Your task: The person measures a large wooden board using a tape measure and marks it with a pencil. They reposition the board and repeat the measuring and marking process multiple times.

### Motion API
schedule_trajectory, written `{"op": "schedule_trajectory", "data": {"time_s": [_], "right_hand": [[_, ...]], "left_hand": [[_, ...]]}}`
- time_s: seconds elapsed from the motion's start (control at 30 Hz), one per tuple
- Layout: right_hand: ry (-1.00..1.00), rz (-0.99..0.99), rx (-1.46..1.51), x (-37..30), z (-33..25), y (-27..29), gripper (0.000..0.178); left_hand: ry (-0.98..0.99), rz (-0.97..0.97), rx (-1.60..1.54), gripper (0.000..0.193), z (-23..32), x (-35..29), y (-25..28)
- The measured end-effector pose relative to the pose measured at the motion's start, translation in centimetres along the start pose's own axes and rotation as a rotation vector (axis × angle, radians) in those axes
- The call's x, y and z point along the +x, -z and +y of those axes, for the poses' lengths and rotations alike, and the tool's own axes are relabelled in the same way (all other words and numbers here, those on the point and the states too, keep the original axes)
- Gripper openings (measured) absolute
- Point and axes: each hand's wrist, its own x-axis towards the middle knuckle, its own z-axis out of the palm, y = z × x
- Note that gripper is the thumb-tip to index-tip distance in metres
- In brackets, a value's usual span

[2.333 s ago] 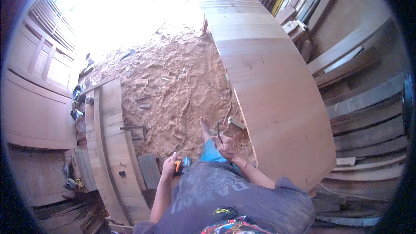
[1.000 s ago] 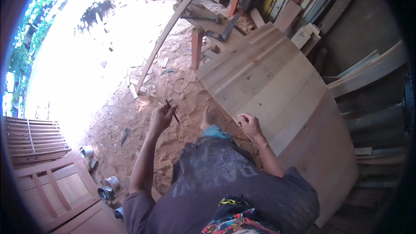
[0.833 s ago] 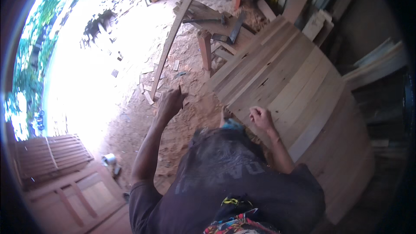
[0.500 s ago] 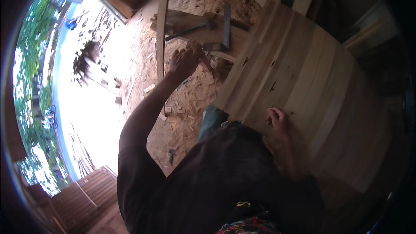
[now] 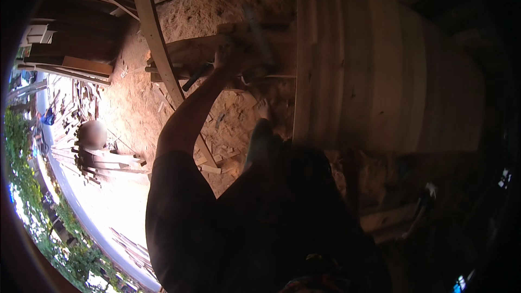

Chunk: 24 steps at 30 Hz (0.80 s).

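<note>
My left hand [image 5: 227,58] reaches forward over a cluttered wooden bench [image 5: 190,49]. It is closed round a hammer [image 5: 198,76], whose dark handle sticks out to the left of my wrist; the fingers and the hammer's head are in shadow. Just right of the hand lies a metal square [image 5: 258,35], blurred. A wide panel of glued wooden strips [image 5: 374,70] lies to the right. My right hand cannot be made out in the darkness below the panel's near edge.
A slanting wooden post [image 5: 154,38] stands left of the bench. Sawdust and offcuts [image 5: 210,169] cover the ground by my bare foot [image 5: 264,109]. Stacked boards [image 5: 70,49] lie far left, with a person [image 5: 89,154] among scrap wood. Lower right, a tool with a pale end [image 5: 429,192] rests in shadow.
The view has swung left. My left hand has moved onto the hammer and closed on it. My right hand, earlier on the panel, has left its surface.
</note>
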Motion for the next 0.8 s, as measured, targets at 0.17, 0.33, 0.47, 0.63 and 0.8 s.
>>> {"op": "schedule_trajectory", "data": {"time_s": [0.17, 0.33, 0.47, 0.63, 0.8], "right_hand": [[0.095, 0.001, -0.212, -1.4, -4.4, -4.9, 0.027], [0.024, 0.002, -0.202, -0.6, -5.4, -5.2, 0.03], [0.036, 0.061, -0.181, 0.3, -3.1, -4.6, 0.028], [-0.075, 0.141, -0.034, -0.4, -4.8, -5.8, 0.027], [0.137, 0.086, -0.159, -0.2, -2.7, -4.6, 0.026]], "left_hand": [[-0.091, 0.154, -0.157, 0.042, -1.4, -1.4, -1.1], [-0.086, 0.21, -0.317, 0.048, -3.2, -0.8, -4.0], [-0.111, 0.236, -0.316, 0.045, -2.9, -1.9, -2.6], [-0.118, 0.157, -0.403, 0.043, -5.4, -0.5, -0.3], [-0.439, 0.144, 0.017, 0.035, -7.3, -1.4, 5.4]]}}
